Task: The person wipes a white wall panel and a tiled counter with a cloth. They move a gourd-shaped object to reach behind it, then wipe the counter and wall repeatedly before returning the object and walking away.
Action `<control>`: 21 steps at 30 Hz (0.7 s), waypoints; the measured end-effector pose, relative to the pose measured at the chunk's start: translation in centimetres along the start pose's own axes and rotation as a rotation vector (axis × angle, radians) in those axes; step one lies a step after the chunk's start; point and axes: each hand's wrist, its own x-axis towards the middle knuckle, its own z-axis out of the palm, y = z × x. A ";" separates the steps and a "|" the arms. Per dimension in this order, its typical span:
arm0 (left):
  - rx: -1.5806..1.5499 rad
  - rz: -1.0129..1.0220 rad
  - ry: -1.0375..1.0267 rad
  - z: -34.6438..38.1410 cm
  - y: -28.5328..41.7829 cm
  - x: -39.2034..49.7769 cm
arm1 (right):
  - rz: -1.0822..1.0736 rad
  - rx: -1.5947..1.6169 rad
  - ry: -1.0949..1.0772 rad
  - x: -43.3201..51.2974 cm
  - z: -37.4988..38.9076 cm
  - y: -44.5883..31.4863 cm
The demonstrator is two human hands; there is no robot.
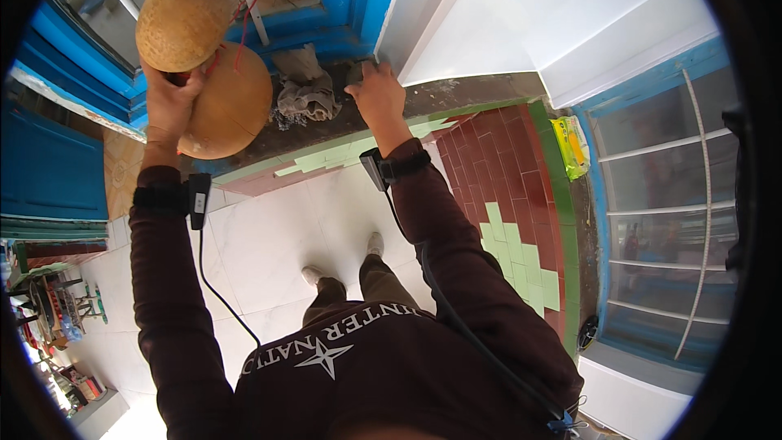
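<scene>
My left hand [168, 101] grips the narrow waist of a large dried bottle gourd [229, 113], which stands on the windowsill at the upper left. A red string [244, 36] is tied around that waist. The gourd's upper bulb hides part of my fingers. My right hand [380, 98] reaches onto the far corner of the sill, by the white wall, with its fingers bent downward. Something greyish shows beside its thumb, too dim to name. Between my hands a crumpled grey cloth [308, 91] lies on the dark windowsill [464, 93].
Blue window frames [351, 0] with white bars rise behind the sill. On the right ledge lies a yellow-green soft pack [571, 146], and farther along it a black round object [588, 333]. Red and green tiles [489, 159] face the wall below. Cluttered items [58, 305] stand at far left.
</scene>
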 end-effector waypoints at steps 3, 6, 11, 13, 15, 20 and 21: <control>-0.007 0.025 -0.005 -0.1 0.0 0.1 | -0.026 -0.025 -0.073 0.2 -0.8 0.7; 0.001 0.005 0.004 0.1 0.0 0.0 | -0.102 0.047 -0.042 0.3 -1.7 1.2; -0.034 -0.034 -0.010 0.4 -0.3 -0.3 | -0.304 0.234 -0.056 -1.2 -5.7 4.8; -0.031 -0.020 -0.015 0.3 -0.4 -0.3 | -0.276 0.161 -0.134 -2.0 -7.6 7.6; -0.036 0.010 -0.015 0.2 -0.4 -0.2 | -0.272 0.103 -0.160 -2.3 -8.8 10.5; 0.010 -0.029 0.004 0.2 -0.3 -0.3 | -0.184 -0.025 -0.183 -2.3 -8.4 16.1; 0.016 -0.052 0.000 0.2 -0.3 -0.3 | -0.181 0.009 -0.160 -2.3 -8.0 16.8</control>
